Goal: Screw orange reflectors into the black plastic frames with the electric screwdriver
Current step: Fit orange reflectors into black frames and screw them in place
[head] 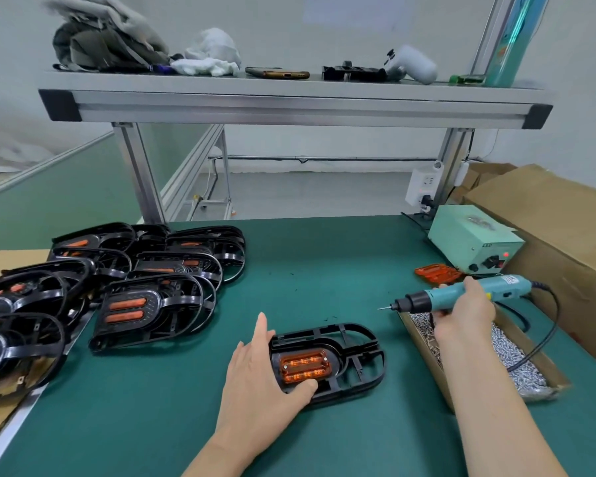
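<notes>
Green-matted bench (172, 425) under a metal shelf, and we go from the left: a heap of black frames (145, 287), orange already showing in them, stacked at the far left edge and well apart from the action

Centre near, the left hand (265, 383) lies flat beside the working black frame (358, 356). Its fingers are straight and together along the frame's left end, thumb pressed down on the near rim, pinning it to the mat. The orange reflector (305, 366) sits in the frame's left pocket, with 2 bright dots on it, 1 at each end, which look like screw heads, though I can't tell if they're driven home

Moving right, the right hand (461, 315) is wrapped tight round the electric screwdriver (461, 294), held level with the bit pointing left, off the frame, above the far end of the screw box (516, 359). Whether a screw rides the tip, too small to call. Beyond it lie a loose reflector (437, 273) and the pale green power unit (472, 242)

My read: mid-fastening, between screws. Next move calls for swinging the bit down upright over a reflector hole while the left keeps that frame from twisting
</notes>
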